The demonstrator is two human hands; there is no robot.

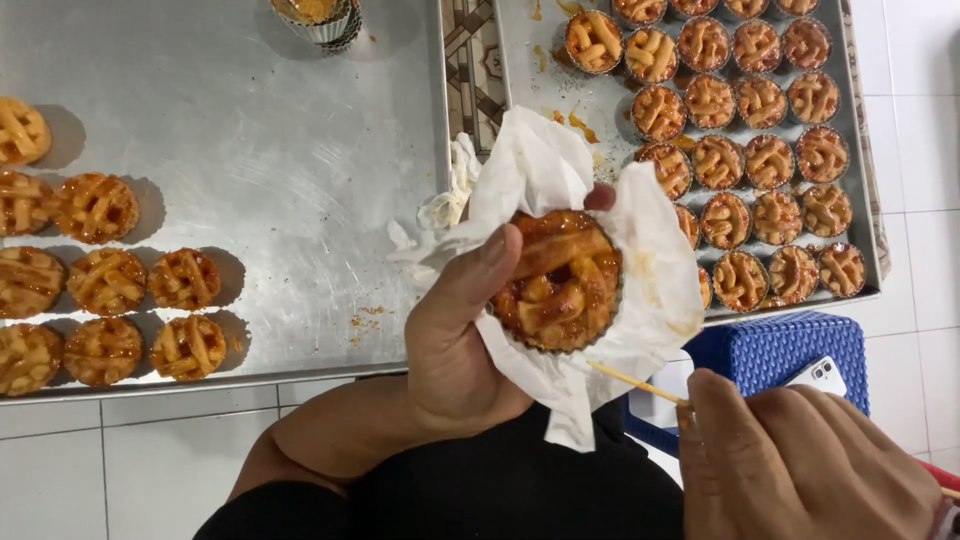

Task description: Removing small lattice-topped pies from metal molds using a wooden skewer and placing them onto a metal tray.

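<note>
Two steel trays fill the head view. The left tray (280,150) carries about ten lattice tarts (105,280) already out of their tins, set in loose rows at its left side, with most of the sheet bare; a stack of empty tins (325,18) sits at its top edge. The right tray (560,90) is packed with over twenty tarts in tins (745,130), close together in rows, so judging by this most of the unmoulding is left. Left hand (455,340) is curled around a tart in its tin (560,280), cradled in a white paper napkin (640,260), thumb pressed on the rim, held over the gap between trays. Right hand (800,460) is pinching a thin wooden skewer (635,383), tip pointing at the tin's lower edge, just beside it. A blue plastic stool (775,350) with a white phone (825,375) on it stands below the right tray, on a white tiled floor (920,150).
</note>
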